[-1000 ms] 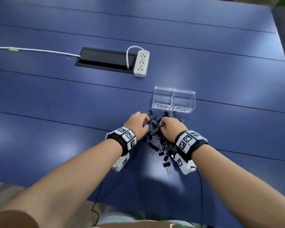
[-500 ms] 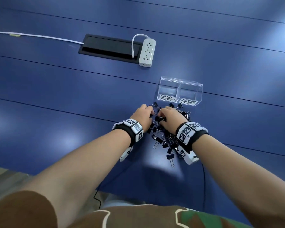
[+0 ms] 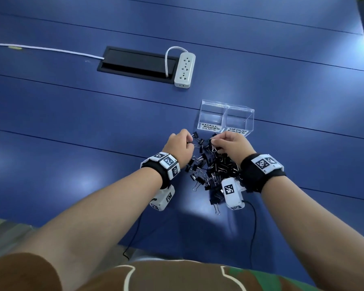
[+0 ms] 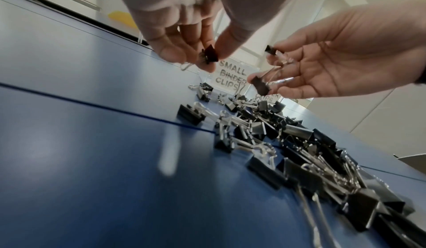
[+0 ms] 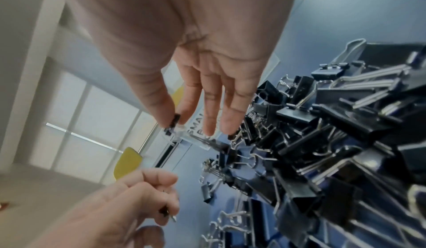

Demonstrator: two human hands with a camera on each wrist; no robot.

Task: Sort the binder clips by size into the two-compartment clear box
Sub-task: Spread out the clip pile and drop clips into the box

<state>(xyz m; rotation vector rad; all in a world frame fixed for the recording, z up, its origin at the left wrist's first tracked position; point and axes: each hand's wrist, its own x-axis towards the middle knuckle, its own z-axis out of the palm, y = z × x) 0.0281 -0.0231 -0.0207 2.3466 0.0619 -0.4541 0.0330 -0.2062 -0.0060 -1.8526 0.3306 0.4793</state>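
Several black binder clips lie in a pile [image 3: 213,168] on the blue table, just in front of the clear two-compartment box [image 3: 226,117]. Its left compartment is labelled small, its right one medium, and both look empty. My left hand [image 3: 188,141] hovers over the pile's far left edge and pinches a small black clip [image 4: 211,53] between thumb and fingers. My right hand [image 3: 213,141] is over the far end of the pile. Its thumb and forefinger pinch a small clip [image 5: 175,120], and a second clip [image 4: 260,87] hangs by its wire handle from that hand's fingers.
A white power strip [image 3: 185,70] lies beyond the box to the left, beside a black cable hatch [image 3: 135,61]. A white cable [image 3: 40,49] runs off to the left. The table's near edge is close to my body.
Both hands have come up out of the pile and moved forward toward the box, each with a clip in its fingers. The head view has shifted.
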